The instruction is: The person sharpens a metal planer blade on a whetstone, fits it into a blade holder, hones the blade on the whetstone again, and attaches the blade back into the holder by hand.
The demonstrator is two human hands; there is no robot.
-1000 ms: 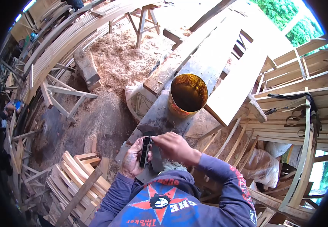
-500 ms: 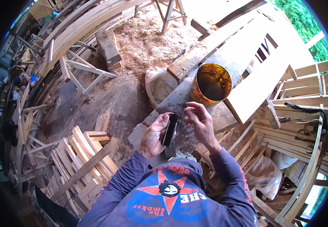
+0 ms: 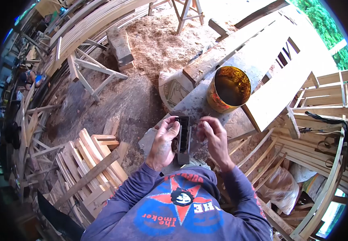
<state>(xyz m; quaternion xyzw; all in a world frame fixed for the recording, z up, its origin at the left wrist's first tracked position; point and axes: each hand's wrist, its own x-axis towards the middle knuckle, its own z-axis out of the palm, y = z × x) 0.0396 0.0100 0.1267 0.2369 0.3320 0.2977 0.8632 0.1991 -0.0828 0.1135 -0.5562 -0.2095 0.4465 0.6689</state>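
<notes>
In front of my chest, my left hand [image 3: 164,144] grips a narrow black oblong case [image 3: 184,134] with a pale strip along its side. Its thumb and fingers press the case's left edge, and a dark hollow face points up at me. Just to the right, my right hand [image 3: 214,138] hovers apart from the case with its thumb and fingertips pinched together. Whatever is in that pinch is too small to make out. Beyond both hands, a large tin can [image 3: 219,105], yellow-stained inside, stands on the grey worn bench [image 3: 194,100].
At left lie stacked wood strips [image 3: 95,160] and a wooden sawhorse [image 3: 95,72]. Sawdust [image 3: 158,44] covers the ground ahead. A pale board [image 3: 278,92] lies right of the can, near slatted wooden frames [image 3: 322,88]. A person [image 3: 31,78] sits at far left.
The black case has turned more upright, its hollow face now towards me. My right hand has drawn its fingers in and moved slightly down and right. The view has shifted slightly.
</notes>
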